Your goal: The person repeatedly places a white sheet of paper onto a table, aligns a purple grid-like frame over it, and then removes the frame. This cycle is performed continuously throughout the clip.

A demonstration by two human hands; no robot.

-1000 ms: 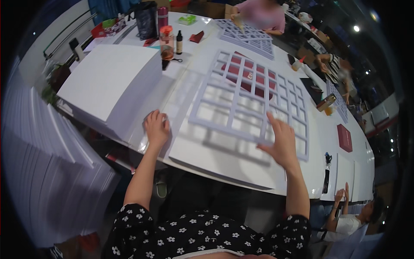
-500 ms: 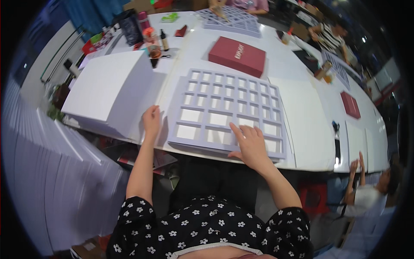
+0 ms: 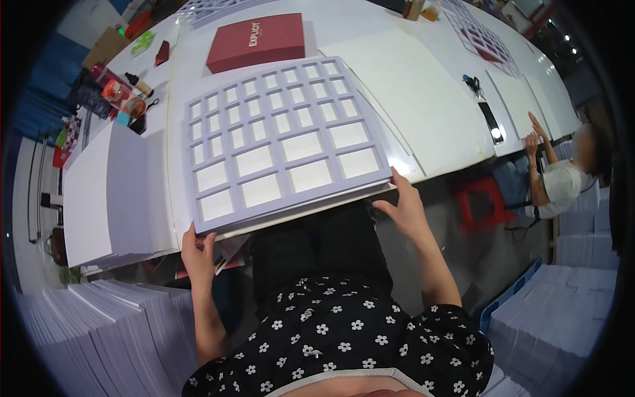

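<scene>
A pale lavender grid tray (image 3: 278,142) with small compartments at the far side and larger ones at the near side lies on the table in front of me. White board shows through its openings and a thin layer shows under its near edge. My left hand (image 3: 198,257) is at the tray's near left corner, fingertips touching it, thumb spread apart. At the near right corner, my right hand (image 3: 406,210) has its fingers against the side, its thumb held away below the front edge. Neither hand is closed round the tray.
Beyond the tray sits a dark red box (image 3: 256,43). A tall stack of white boards (image 3: 99,198) stands at the left, and flat white sheets (image 3: 403,112) lie to the right. Bottles (image 3: 122,96) cluster at the far left. Another person (image 3: 562,182) sits at the right by a red stool (image 3: 481,204).
My right hand has left the tray's lower compartments for its near right corner. My left hand has come from beside the tray to its near left corner. The view has turned right.
</scene>
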